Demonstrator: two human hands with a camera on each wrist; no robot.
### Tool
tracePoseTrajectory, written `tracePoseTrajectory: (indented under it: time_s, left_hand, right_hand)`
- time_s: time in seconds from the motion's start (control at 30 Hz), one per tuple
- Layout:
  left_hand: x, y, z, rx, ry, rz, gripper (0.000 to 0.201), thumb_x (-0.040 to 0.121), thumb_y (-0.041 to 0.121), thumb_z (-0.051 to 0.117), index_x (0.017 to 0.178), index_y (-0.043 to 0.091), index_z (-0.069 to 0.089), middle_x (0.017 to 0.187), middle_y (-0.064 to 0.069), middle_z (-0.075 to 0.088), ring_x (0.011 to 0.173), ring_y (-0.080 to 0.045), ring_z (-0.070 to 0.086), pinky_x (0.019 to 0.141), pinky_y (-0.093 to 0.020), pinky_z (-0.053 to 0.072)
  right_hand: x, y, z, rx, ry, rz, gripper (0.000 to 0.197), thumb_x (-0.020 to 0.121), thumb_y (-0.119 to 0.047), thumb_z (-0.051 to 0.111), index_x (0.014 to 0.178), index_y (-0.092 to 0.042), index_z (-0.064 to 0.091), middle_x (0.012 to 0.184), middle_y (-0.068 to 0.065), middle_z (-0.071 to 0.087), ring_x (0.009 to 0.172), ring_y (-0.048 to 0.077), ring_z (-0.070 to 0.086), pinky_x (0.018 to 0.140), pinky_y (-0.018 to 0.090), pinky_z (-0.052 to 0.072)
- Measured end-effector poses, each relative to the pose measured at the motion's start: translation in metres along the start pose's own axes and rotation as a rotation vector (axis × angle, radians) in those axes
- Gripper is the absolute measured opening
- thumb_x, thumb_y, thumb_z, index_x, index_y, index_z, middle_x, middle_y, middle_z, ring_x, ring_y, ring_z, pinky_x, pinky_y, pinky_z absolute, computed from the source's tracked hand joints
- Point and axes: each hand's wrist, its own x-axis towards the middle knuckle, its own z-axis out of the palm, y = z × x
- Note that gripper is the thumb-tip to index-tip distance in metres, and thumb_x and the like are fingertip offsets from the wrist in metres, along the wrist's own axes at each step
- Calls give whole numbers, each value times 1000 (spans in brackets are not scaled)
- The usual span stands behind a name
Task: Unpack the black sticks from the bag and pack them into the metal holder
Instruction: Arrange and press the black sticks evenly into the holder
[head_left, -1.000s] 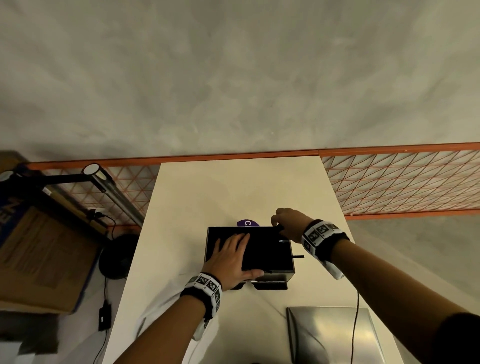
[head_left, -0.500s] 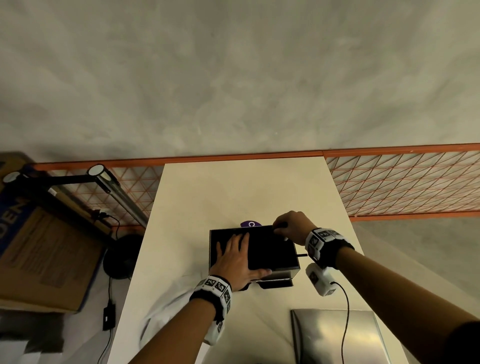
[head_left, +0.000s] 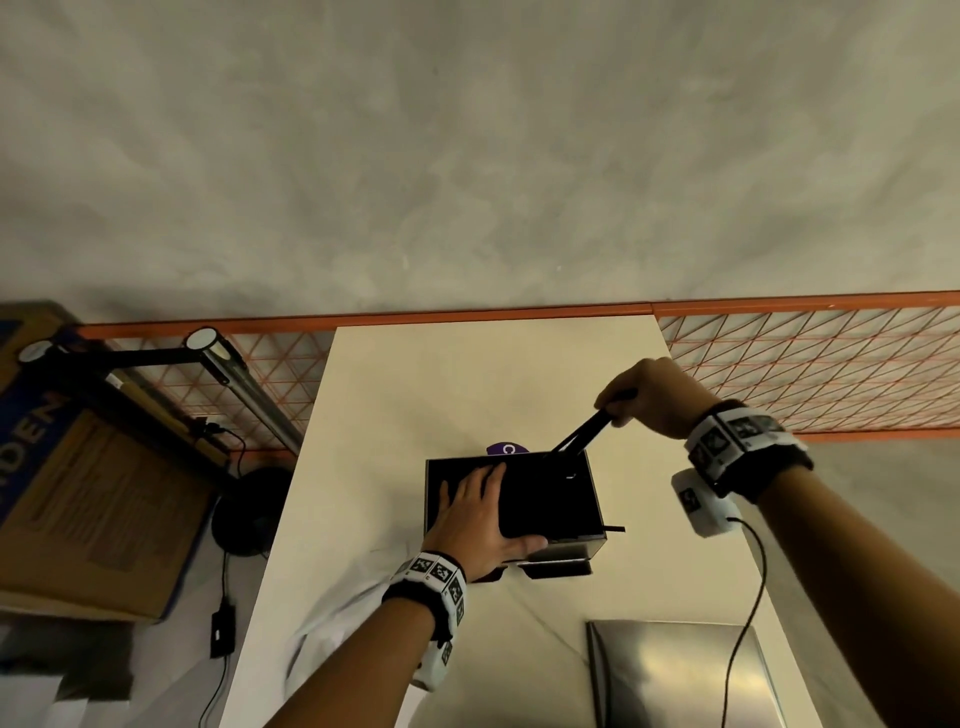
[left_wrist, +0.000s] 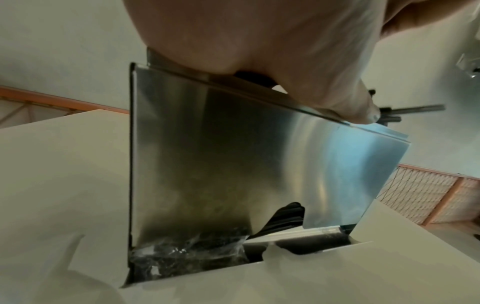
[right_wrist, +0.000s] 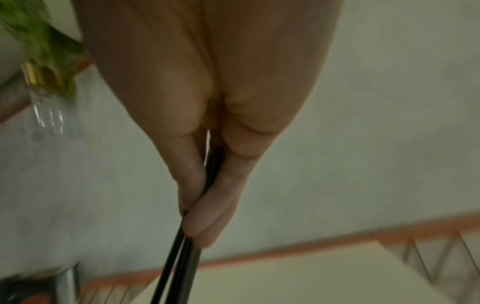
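The metal holder (head_left: 571, 544) stands mid-table, packed with black sticks (head_left: 550, 499). My left hand (head_left: 478, 512) lies flat on top of them with straight fingers, its thumb along the front rim (left_wrist: 350, 109). The holder's shiny wall (left_wrist: 233, 164) fills the left wrist view, and sticks (left_wrist: 285, 216) show through its bottom cutout. My right hand (head_left: 615, 405) is raised above the holder's far right corner and pinches a few black sticks (head_left: 579, 435) that slant down into it. The right wrist view shows the same pinch (right_wrist: 197, 207) on the sticks (right_wrist: 179, 267). A crumpled clear bag (head_left: 337, 623) lies at the near left.
A flat metal sheet (head_left: 675, 670) lies at the near right, with a black cable (head_left: 748, 623) hanging over it. One stick (head_left: 614, 529) pokes out of the holder's right side. A purple thing (head_left: 506, 448) sits behind the holder. An orange mesh fence (head_left: 805, 364) borders the table.
My right hand has risen up and to the right from the holder's far corner, drawing a few sticks up at a slant. The left hand has stayed on the sticks.
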Motion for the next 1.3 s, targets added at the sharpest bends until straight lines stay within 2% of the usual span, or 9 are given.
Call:
tracePoseTrajectory:
  time_s: [0.23, 0.43, 0.57, 0.67, 0.77, 0.83, 0.93, 1.13, 1.3]
  left_hand:
    - [-1, -2, -7, -205, 15, 7, 116, 73, 81, 65, 160, 22, 17, 160, 1, 26, 147, -20, 26, 124, -50, 21]
    - [-12, -12, -12, -552, 167, -3, 107, 74, 58, 84, 157, 31, 22, 155, 17, 28, 142, 4, 29, 114, -18, 29]
    - [-14, -18, -19, -427, 149, 60, 90, 85, 55, 74, 157, 28, 27, 153, 16, 32, 141, 1, 31, 116, -22, 31]
    - [-6, -19, -23, -233, 52, 142, 67, 98, 44, 62, 156, 28, 33, 154, 10, 34, 143, -9, 33, 119, -29, 32]
    - [1, -25, -26, -117, -39, 188, 55, 103, 31, 56, 155, 27, 38, 156, 8, 33, 144, -15, 34, 120, -29, 30]
    - [4, -29, -27, -100, -73, 205, 59, 102, 32, 58, 156, 28, 37, 158, 7, 29, 146, -16, 31, 121, -31, 28]
    - [12, -31, -34, -50, -187, 212, 79, 95, 45, 67, 160, 30, 26, 164, 6, 22, 149, -18, 24, 123, -35, 25]
    - [40, -29, -35, 226, -292, 262, 108, 78, 48, 81, 162, 28, 16, 162, -3, 29, 142, -28, 38, 117, -46, 35]
    - [39, -15, -23, 338, -304, 193, 105, 84, 43, 76, 163, 25, 9, 158, -8, 31, 140, -33, 37, 112, -52, 38]
  right_hand:
    - [-28, -18, -68, -3, 96, -64, 18, 85, -11, 70, 93, -25, 78, 67, -11, 73, 70, -6, 67, 77, 24, 52]
    - [-26, -29, -29, 105, 51, -74, 17, 85, -11, 70, 93, -24, 77, 70, -9, 74, 68, -8, 66, 65, -1, 40]
    - [-18, -27, 47, 221, -9, -25, 17, 87, -11, 64, 94, -19, 77, 74, -4, 75, 68, 0, 70, 77, 17, 53]
    - [-21, -21, 100, 181, -89, -15, 20, 93, -23, 59, 106, -21, 74, 98, -1, 75, 89, 11, 68, 83, 23, 49]
    - [-28, 2, 126, 194, 150, 53, 25, 96, -26, 57, 113, -14, 70, 115, 5, 69, 106, 22, 62, 90, 28, 44]
    - [-34, 21, 137, 371, 379, 248, 32, 98, -29, 54, 122, -9, 65, 126, 10, 63, 116, 27, 58, 98, 31, 41]
    - [-40, 27, 158, 558, 347, 475, 52, 101, -39, 44, 143, -10, 44, 148, 13, 43, 134, 30, 42, 110, 37, 31]
    - [-33, -12, 194, 456, 303, 267, 61, 102, -41, 39, 151, -8, 25, 156, 10, 20, 143, 27, 25, 116, 33, 24]
    - [-39, -1, 199, 87, 273, 61, 58, 100, -42, 29, 144, -5, 34, 153, 17, 20, 138, 33, 25, 116, 44, 27]
